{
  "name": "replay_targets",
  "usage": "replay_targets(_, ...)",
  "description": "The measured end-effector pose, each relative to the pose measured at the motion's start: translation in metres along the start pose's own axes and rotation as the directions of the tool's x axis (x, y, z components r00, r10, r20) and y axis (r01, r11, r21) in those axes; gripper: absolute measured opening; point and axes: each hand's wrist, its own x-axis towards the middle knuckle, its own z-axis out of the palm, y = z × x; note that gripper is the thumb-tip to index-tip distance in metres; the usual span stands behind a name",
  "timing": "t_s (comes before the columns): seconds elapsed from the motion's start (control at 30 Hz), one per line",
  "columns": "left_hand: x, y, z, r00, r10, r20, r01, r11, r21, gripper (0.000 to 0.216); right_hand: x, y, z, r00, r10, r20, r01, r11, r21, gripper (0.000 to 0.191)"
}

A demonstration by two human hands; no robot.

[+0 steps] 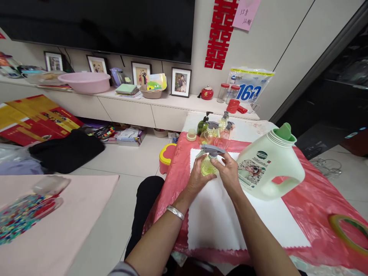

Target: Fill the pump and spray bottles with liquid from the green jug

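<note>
left hand (198, 177): wrapped round the left side of the spray bottle (209, 163), fingers curled snug on the body, so this grip is closed on it and steadying it.

right hand (229, 173): on the other side of the same bottle, fingers closed at the neck just under the grey trigger head (212, 149). Both grips are on 1 bottle, held up just over the white cloth (218, 218).

bottle: small, clear, with yellowish liquid inside, upright between the 2 hands, nozzle pointing left.

step: my read is the head is being screwed on or off the neck. Can't tell which way, but 1 hand holding the body while the other works the collar fits that.

next move: I'd guess it calls for keeping the left grip firm and the bottle upright while the right turns the collar, so nothing slops onto the cloth.

jug (268, 165): big pale green detergent jug just right of the right hand, tilted, green cap (284, 131) on, close to the knuckles but I can't tell if it touches.

beyond the hands: 3 or 4 more pump and spray bottles (214, 128) stand at the far end of the counter (313, 207), plus a small lid (191, 134).

tape (349, 232): roll lying well off to the right, near the counter edge.
</note>
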Motion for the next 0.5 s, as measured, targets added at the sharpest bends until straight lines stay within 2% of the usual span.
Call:
replay_targets(0.2, 0.001, -0.0041, 0.0025, 0.999, 0.044, -0.021, -0.044, 0.999, 0.01, 0.091, -0.0011, -0.0019, -0.0007, 1.0, -0.028, 0.004, 0.028, 0.997, -0.069, 0.041)
replay_targets(0.33, 0.0007, -0.0011, 0.0019, 0.997, 0.065, 0.039, -0.067, 0.996, 0.052, 0.093, 0.0029, -0.001, -0.002, 0.999, -0.04, -0.033, 0.036, 0.994, -0.1, 0.038)
replay_targets(0.5, -0.001, 0.004, 0.001, 0.996, 0.022, 0.088, -0.029, 0.997, 0.076, 0.102, 0.0055, -0.0008, -0.0088, 0.998, -0.016, -0.06, 0.013, 0.999, -0.047, 0.04)
